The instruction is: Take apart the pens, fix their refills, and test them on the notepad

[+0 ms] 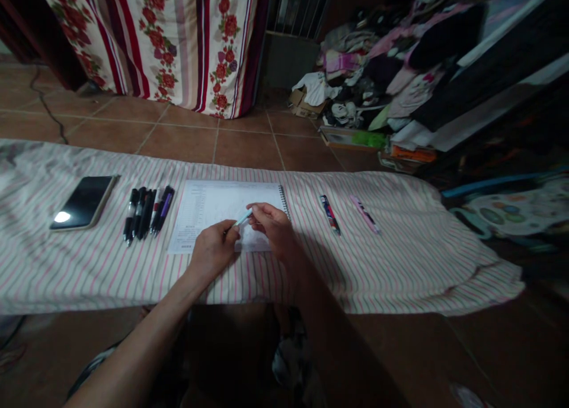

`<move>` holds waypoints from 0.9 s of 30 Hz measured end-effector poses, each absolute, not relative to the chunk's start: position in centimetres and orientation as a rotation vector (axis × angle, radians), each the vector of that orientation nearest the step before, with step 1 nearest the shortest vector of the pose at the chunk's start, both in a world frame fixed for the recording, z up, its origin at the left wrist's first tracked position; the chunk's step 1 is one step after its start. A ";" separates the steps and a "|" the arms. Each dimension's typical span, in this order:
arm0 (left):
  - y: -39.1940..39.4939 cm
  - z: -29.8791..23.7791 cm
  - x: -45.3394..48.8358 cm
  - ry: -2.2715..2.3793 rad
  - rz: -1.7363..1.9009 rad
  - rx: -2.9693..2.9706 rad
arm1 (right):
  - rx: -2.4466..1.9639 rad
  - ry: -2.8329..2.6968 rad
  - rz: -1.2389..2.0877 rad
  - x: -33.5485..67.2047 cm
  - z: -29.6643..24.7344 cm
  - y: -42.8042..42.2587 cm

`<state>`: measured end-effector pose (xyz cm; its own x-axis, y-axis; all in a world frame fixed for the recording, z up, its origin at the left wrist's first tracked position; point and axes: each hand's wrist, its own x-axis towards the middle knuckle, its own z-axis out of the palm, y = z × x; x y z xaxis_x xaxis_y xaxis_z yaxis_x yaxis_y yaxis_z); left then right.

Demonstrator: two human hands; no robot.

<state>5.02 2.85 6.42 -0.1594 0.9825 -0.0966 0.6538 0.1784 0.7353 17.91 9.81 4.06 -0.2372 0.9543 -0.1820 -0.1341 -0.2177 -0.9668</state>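
Lying flat at the far left of the counter (400, 260), a glossy dark phone (83, 202) catches one bright glare spot. Beside it a tight row of black pens (144, 213) lies parallel on the thin cloth, which is striped pink and grey and wrinkled toward its right edge. Next comes a notebook (213, 209), spiral-bound along its right side; the white page carries faint print too small to read.

Over the page's lower part, the left hand (213, 251) has its grip curled shut around the lower end of a slim pale-blue pen (243, 219). The right hand (273, 227) pinches the pen's upper end, its grip closed at the fingertips. Most of the barrel is hidden by fingers, and whether the pen touches the paper cannot be told.

Further right lie a red pen (329, 214) and a pink pen (364, 214), apart from each other. Both forearms are cut off by the bottom edge, and the space under the counter is dark.
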 end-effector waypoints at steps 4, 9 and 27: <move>2.7 6.1 4.7 1.850 0.843 1.477 | -1.106 -1.101 1.653 17.9 4.3 9.6; 2.8 5.2 4.6 1.759 0.927 1.444 | -1.116 -1.106 1.687 18.2 5.2 9.3; 2.2 6.0 5.2 2.109 0.776 1.800 | -1.291 -1.211 1.302 17.1 3.5 9.8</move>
